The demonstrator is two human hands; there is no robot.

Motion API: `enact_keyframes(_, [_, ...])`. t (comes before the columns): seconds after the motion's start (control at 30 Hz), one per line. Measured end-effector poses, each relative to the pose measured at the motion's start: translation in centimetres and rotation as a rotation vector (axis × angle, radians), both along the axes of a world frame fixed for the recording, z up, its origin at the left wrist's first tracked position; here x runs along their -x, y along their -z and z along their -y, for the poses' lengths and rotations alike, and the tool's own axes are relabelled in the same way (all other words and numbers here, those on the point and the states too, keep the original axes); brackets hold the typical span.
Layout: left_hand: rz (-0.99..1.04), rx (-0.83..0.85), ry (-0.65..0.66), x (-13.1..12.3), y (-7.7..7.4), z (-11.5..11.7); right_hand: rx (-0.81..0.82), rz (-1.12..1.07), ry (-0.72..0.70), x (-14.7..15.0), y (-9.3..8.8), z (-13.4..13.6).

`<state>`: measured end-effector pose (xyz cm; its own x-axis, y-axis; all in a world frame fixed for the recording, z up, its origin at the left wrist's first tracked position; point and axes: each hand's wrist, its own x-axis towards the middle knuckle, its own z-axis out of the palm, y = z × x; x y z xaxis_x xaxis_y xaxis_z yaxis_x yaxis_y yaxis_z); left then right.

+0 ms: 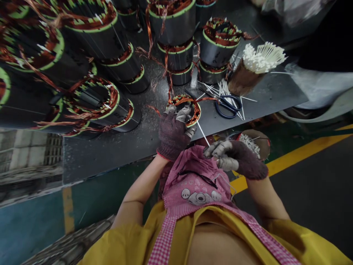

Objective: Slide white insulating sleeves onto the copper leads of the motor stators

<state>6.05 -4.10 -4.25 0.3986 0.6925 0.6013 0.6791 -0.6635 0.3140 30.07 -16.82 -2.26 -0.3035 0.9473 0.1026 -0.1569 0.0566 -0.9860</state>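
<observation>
A small motor stator (196, 112) with copper windings and a pale green rim stands at the near edge of the metal table. My left hand (174, 131), in a dark knitted glove with grey-taped fingers, grips it, fingers over the winding and thumb at the near side. A thin white strip (203, 133) slants from the stator's rim down to my right hand (233, 156), gloved the same way. My right fingertips pinch its lower end. The strip's upper end meets the rim; whether it goes inside is hidden.
Blue-handled scissors (228, 106) lie beside loose white strips (224, 90). Behind them, a brown container (242, 78) holds many upright strips. Stacked stators (176, 22) crowd the back and left. A tub of white scraps (256, 143) sits below the table (110, 158) edge.
</observation>
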Motion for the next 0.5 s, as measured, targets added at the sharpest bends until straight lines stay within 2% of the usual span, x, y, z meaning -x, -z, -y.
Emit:
enact_keyframes(0.07, [-0.001, 0.013, -0.007, 0.0, 0.1, 0.0, 0.062, 0.016, -0.021, 0.0, 0.8, 0.1])
enact_keyframes(0.17, [0.002, 0.079, -0.007, 0.0, 0.3, -0.1, 0.097, -0.003, -0.006, 0.6, 0.8, -0.8])
enact_keyframes(0.23, [0.018, 0.1, 0.016, 0.1, 0.3, -0.1, 0.087, -0.027, 0.063, 1.5, 0.4, -2.2])
enact_keyframes(0.37, [0.086, 0.09, 0.012, -0.2, 0.3, -0.1, -0.008, 0.013, 0.3, 3.4, -0.1, -5.9])
enact_keyframes(0.5, [0.16, 0.156, -0.052, -1.0, 0.6, 0.0, -0.095, 0.139, 0.355, 4.0, 0.2, -7.6])
